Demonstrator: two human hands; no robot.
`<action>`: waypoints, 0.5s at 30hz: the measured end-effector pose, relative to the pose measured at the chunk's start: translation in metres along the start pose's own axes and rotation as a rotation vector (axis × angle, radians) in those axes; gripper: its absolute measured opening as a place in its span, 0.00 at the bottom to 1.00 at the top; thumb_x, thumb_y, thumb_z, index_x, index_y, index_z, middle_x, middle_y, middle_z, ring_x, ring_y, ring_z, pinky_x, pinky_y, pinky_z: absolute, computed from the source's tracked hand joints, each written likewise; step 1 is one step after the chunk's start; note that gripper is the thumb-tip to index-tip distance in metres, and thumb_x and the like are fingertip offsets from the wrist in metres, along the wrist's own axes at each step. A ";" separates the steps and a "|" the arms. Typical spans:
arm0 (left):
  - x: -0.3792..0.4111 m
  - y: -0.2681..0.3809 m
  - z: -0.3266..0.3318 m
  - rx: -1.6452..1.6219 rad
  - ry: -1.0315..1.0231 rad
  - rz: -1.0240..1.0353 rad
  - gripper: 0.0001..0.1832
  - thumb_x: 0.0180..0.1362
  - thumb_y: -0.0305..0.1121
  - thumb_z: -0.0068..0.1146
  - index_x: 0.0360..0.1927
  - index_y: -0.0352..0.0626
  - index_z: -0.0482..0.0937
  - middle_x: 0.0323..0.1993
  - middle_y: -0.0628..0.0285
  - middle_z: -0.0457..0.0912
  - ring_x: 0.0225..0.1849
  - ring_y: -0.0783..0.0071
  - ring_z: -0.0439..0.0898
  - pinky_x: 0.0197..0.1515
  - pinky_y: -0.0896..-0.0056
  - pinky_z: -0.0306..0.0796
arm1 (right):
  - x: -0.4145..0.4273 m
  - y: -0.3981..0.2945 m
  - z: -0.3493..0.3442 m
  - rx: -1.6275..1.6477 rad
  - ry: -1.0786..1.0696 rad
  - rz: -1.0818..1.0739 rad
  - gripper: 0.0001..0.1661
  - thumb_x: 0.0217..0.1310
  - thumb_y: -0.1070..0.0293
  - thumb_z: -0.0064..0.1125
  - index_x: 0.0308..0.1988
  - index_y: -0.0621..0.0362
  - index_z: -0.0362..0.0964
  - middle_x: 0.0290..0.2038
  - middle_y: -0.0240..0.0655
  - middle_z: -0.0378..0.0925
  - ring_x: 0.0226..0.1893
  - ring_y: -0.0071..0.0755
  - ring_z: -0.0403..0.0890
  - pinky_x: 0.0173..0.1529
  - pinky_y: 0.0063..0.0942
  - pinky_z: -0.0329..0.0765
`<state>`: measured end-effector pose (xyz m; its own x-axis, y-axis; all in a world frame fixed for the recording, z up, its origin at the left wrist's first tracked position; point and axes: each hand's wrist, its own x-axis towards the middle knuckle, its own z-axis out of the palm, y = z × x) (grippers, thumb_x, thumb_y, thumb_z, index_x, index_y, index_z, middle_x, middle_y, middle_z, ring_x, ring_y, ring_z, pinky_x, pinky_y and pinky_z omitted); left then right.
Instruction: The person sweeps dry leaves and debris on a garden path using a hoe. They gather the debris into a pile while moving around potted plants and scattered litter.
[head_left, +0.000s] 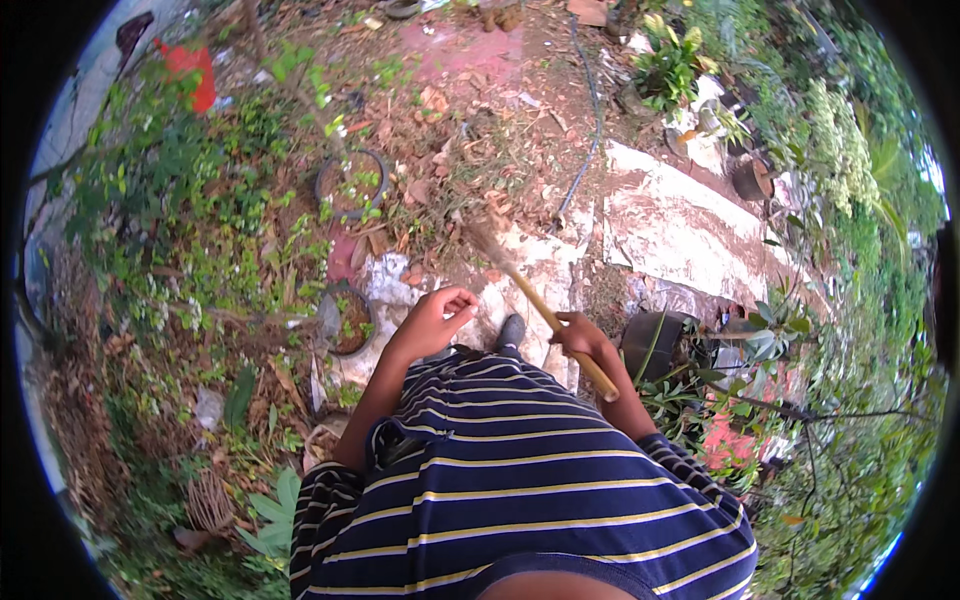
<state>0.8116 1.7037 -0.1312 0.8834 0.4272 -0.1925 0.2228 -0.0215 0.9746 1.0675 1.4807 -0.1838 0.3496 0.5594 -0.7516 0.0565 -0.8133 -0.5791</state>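
Note:
My right hand (583, 335) is closed around the upper part of a broom's wooden or bamboo handle (536, 300). The handle slants up and to the left, and its blurred bristle end (484, 232) is at the edge of a heap of dry leaves and plant debris (480, 161). My left hand (436, 321) is held in front of the body with its fingers curled; nothing shows in it, though the palm is partly hidden. Below both hands a grey shoe (512, 331) stands on a pale, soil-stained sheet (551, 262).
Potted plants stand at the left, in a round dark pot (385, 180) and a lower pot (369, 319). A hose (592, 142) runs down the upper middle. At the right are a black container (649, 345), a brown pot (751, 180) and dense branches. A red object (201, 79) lies upper left.

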 end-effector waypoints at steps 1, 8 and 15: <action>-0.005 -0.001 -0.003 0.004 0.004 -0.002 0.11 0.70 0.32 0.59 0.46 0.34 0.81 0.40 0.63 0.84 0.44 0.76 0.82 0.51 0.70 0.75 | -0.010 0.008 -0.005 -0.024 -0.003 0.012 0.26 0.58 0.76 0.68 0.56 0.69 0.75 0.22 0.36 0.77 0.16 0.25 0.75 0.21 0.29 0.71; -0.047 -0.030 -0.022 0.005 0.071 -0.073 0.10 0.68 0.32 0.60 0.45 0.35 0.82 0.40 0.61 0.85 0.45 0.73 0.83 0.53 0.69 0.75 | -0.026 0.079 0.005 -0.151 0.032 0.187 0.25 0.55 0.76 0.69 0.54 0.68 0.76 0.20 0.38 0.77 0.16 0.30 0.79 0.20 0.32 0.73; -0.070 -0.050 -0.047 -0.055 0.123 -0.084 0.11 0.67 0.34 0.61 0.44 0.35 0.82 0.36 0.60 0.86 0.39 0.72 0.82 0.48 0.68 0.76 | 0.095 0.144 0.106 -0.927 -0.077 -0.075 0.14 0.60 0.54 0.67 0.40 0.50 0.89 0.28 0.36 0.88 0.25 0.37 0.89 0.36 0.32 0.84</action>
<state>0.7198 1.7173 -0.1608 0.8045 0.5334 -0.2614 0.2680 0.0669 0.9611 1.0094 1.4336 -0.3719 0.2538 0.5979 -0.7604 0.8118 -0.5591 -0.1687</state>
